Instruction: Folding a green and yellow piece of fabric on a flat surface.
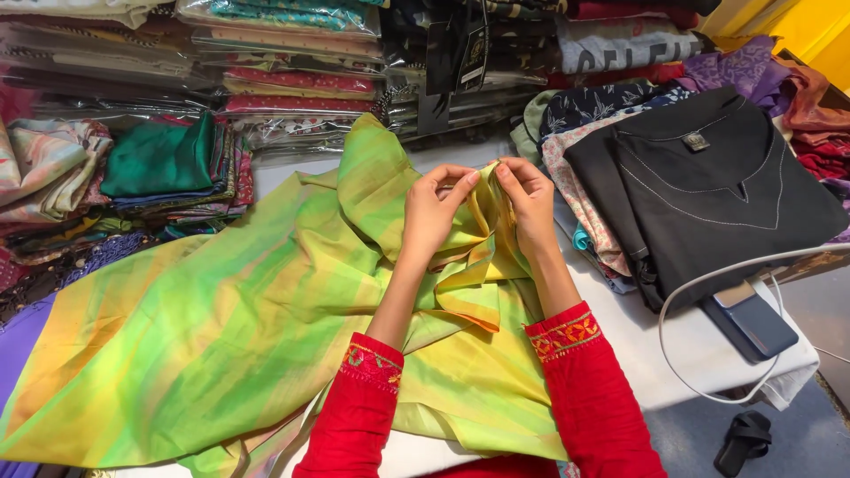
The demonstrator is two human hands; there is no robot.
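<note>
Red sleeves [584, 389] reach up over the green-yellow cloth [221, 327] spread across the white table [699, 345]. Left hand [431, 212] and right hand [529, 202] meet, both pinching one bunched fold. Folded stacks [168, 168] crowd the far edge; a black garment [708, 186] sits just right.

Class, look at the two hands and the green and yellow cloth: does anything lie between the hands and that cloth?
Nothing visible does. The left hand and the right hand both pinch a raised fold of the green and yellow cloth directly, bare fingertips on fabric. The black garment lies apart, to the right.
</note>
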